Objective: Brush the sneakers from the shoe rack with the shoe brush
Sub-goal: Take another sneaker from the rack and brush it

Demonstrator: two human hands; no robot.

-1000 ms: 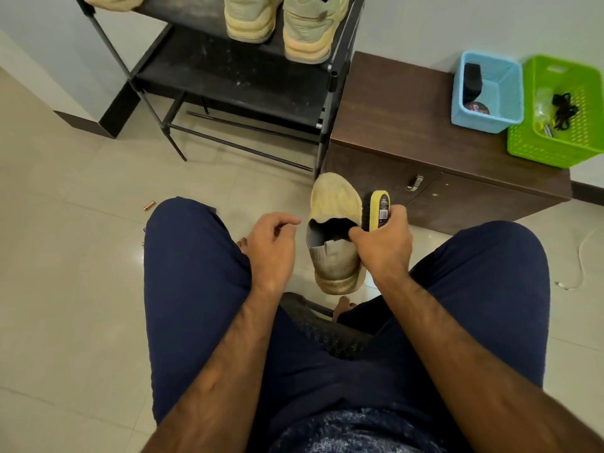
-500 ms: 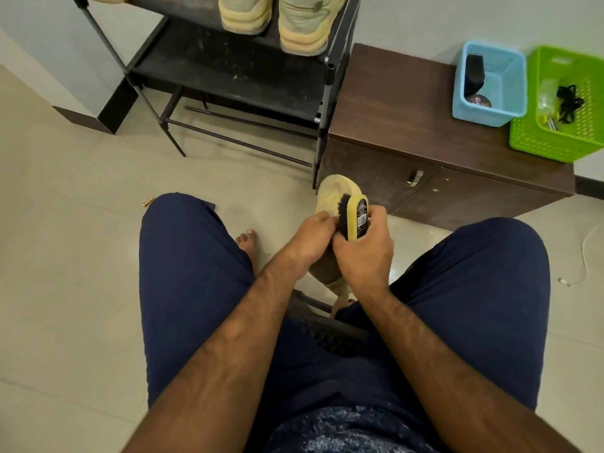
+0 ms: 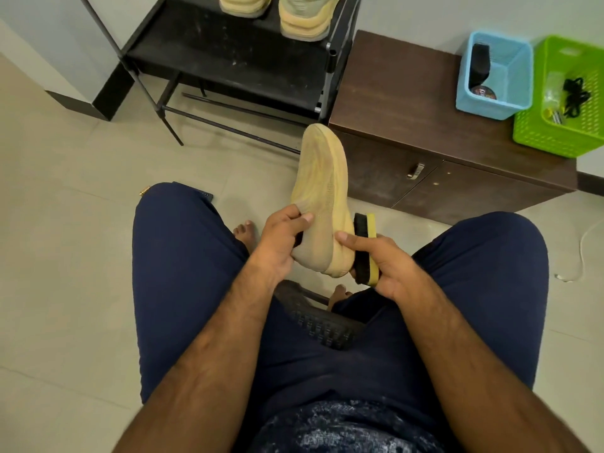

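One blue basket [image 3: 482, 106] holds tin [image 3: 483, 92], green basket [image 3: 549, 135] laces [image 3: 575, 96].

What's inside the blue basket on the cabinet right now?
The blue basket holds a black oblong object standing near its left wall, and a round tin lies at the bottom. The front wall covers part of the tin and anything else low down.

A blue basket [image 3: 516, 83] and a green basket [image 3: 549, 135] are set side by side on the surface of a brown cabinet [image 3: 392, 103], and a white cable [image 3: 582, 250] is laid on the tiled floor [image 3: 65, 256].
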